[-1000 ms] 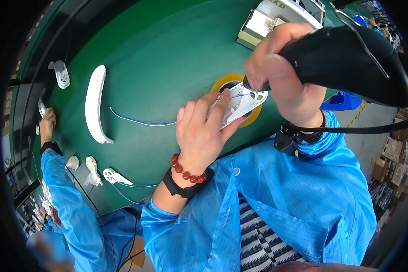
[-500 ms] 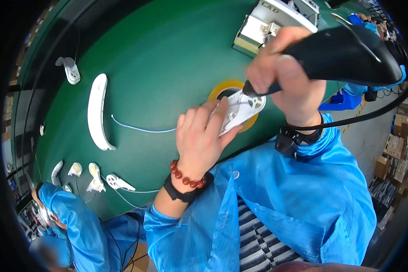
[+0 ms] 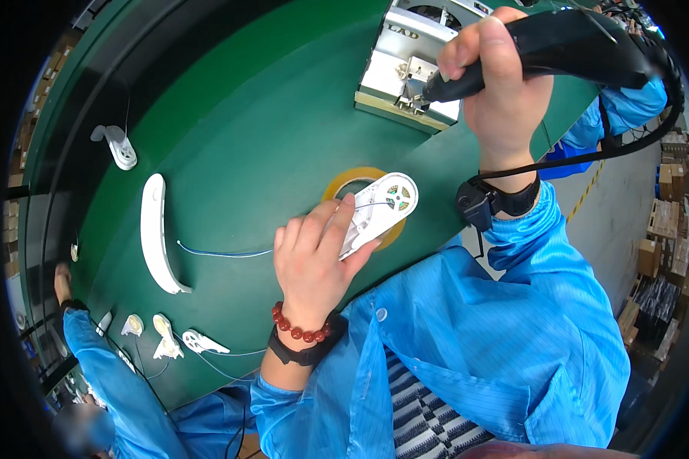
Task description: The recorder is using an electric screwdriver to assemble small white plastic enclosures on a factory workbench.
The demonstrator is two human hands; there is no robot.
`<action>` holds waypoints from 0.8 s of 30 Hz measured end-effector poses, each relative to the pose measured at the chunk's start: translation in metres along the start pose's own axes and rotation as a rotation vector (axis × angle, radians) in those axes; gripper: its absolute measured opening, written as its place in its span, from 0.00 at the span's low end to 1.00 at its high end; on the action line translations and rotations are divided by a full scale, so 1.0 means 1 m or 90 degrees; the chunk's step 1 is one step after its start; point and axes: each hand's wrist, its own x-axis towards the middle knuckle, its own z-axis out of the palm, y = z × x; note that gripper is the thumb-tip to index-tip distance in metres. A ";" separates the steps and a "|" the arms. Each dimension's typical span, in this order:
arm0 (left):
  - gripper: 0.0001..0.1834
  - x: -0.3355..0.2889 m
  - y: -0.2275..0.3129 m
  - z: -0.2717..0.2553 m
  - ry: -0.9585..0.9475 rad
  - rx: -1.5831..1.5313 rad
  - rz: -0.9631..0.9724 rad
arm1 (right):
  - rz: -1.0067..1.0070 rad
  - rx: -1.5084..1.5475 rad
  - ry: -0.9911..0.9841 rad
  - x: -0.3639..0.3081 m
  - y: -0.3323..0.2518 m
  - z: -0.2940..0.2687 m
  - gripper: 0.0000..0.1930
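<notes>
My left hand point(image 3: 311, 256) is closed over a white plastic housing point(image 3: 378, 213) with a round end, pinning it on a roll of yellow tape point(image 3: 393, 232). A thin blue cable point(image 3: 226, 254) runs out from under that hand to the left. My right hand point(image 3: 505, 84) grips a black electric screwdriver point(image 3: 566, 47) with a thick cord. The screwdriver's tip is at the front of a screw feeder point(image 3: 391, 73), away from the housing; whether it touches a screw I cannot make out.
A curved white cover point(image 3: 155, 233) lies on the green table point(image 3: 245, 153), left of my hands. Several small white parts with cables, including a cable-fitted housing point(image 3: 199, 342), lie at the near left. A co-worker's blue sleeve point(image 3: 119, 382) reaches in there. Cardboard boxes point(image 3: 662, 214) stand at the right.
My right hand has taken the screwdriver from the housing's round end up to the screw feeder. My left hand still holds the housing on the tape roll. The view has shifted slightly.
</notes>
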 end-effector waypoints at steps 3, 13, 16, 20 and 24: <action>0.33 -0.001 -0.003 0.003 -0.002 -0.012 -0.010 | 0.036 -0.036 0.043 -0.002 0.005 0.004 0.08; 0.33 0.000 -0.007 0.004 0.005 -0.024 -0.010 | 0.050 -0.017 0.034 0.001 0.015 0.003 0.09; 0.33 0.000 -0.008 0.005 0.006 -0.026 -0.016 | 0.024 -0.008 0.007 0.002 0.019 0.004 0.09; 0.32 0.002 -0.012 0.008 0.005 -0.032 -0.021 | 0.040 -0.029 0.011 0.000 0.028 0.004 0.08; 0.32 -0.001 -0.013 0.008 0.016 -0.032 -0.029 | 0.090 -0.065 -0.016 0.001 0.026 0.011 0.08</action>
